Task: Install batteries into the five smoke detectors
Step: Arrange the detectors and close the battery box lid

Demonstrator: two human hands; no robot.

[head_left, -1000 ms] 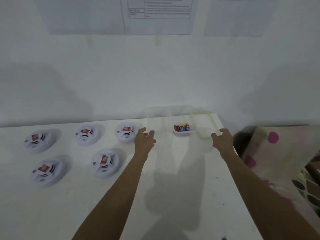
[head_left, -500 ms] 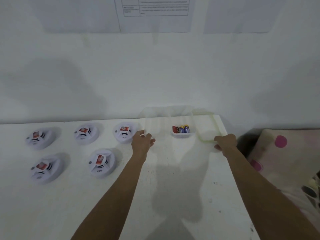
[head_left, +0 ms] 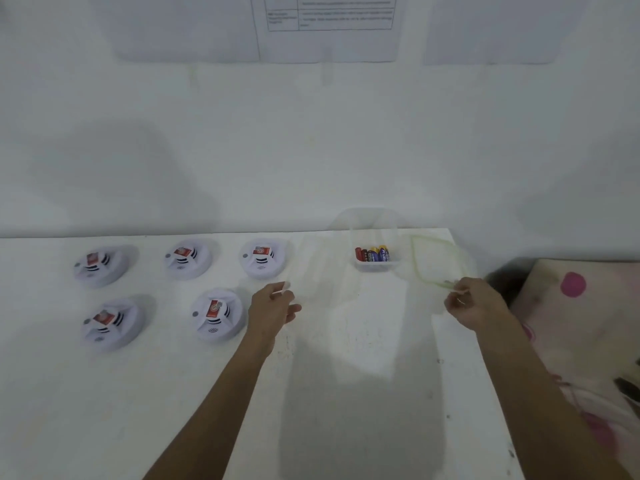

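Several white round smoke detectors with red labels lie on the left of the white table, among them one (head_left: 219, 314) close beside my left hand and one (head_left: 262, 258) at the back. A small clear tub (head_left: 377, 259) at the back holds red and blue batteries (head_left: 373, 253). My right hand (head_left: 476, 304) pinches the near edge of a clear lid with a green rim (head_left: 437, 259), tilted just right of the tub. My left hand (head_left: 273, 308) pinches the corner of a blurred clear plastic piece (head_left: 313, 268) left of the tub.
The white table (head_left: 346, 393) ends at a wall behind and at its right edge near my right arm. A pink-dotted cloth (head_left: 575, 306) lies beyond that edge. Printed sheets (head_left: 329, 15) hang on the wall above.
Both hands have drawn back toward me and apart. The green-rimmed lid has come off to the right in my right hand, and the clear piece has shifted left with my left hand.
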